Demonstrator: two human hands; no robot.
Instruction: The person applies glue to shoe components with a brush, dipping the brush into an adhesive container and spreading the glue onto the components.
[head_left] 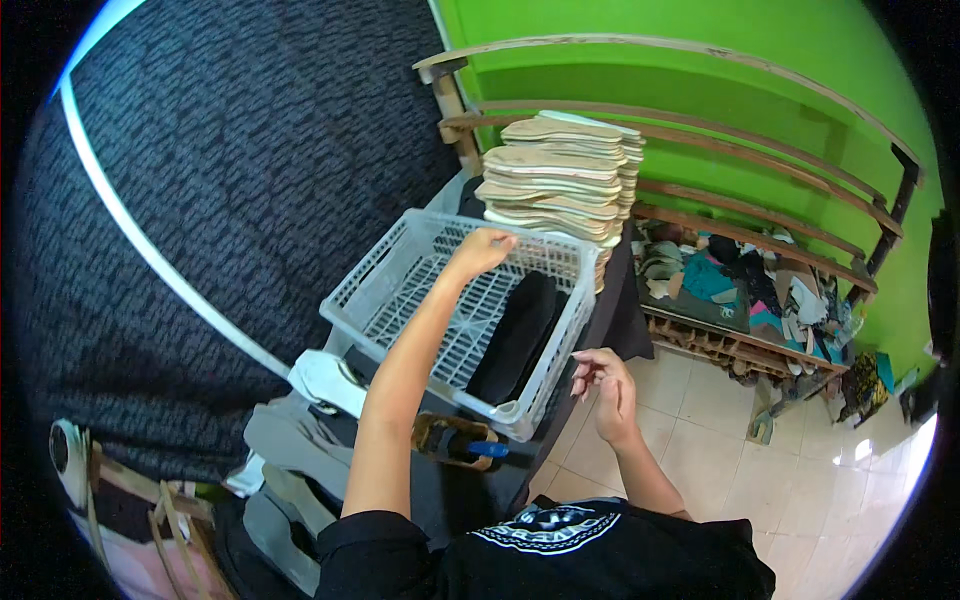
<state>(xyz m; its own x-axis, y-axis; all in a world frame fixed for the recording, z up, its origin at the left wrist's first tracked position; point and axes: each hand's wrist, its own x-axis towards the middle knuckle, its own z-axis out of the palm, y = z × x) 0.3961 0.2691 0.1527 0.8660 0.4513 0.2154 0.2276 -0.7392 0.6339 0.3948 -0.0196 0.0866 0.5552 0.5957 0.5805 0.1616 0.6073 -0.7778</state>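
Observation:
A white plastic crate (345, 310) with slatted sides stands on a dark-covered surface. Inside it, along the right side, lie black insole-shaped pieces (510, 340). My left hand (485, 250) reaches over the crate near its far rim, fingers curled together; whatever they may hold is hidden. Just beyond that rim rises a tall stack of beige insole-shaped pieces (555, 180). To the right of the crate my right hand (605, 388) hangs in the air, fingers loosely bent and apart, with nothing visible in them.
A brown open container (430, 438) with a blue-handled item sits by the crate's near side. Grey sole-shaped pieces (290, 440) lie at the near left. Behind, a wooden bench (760, 225) holds fabric scraps (715, 275). Tiled floor (700, 420) lies at the right.

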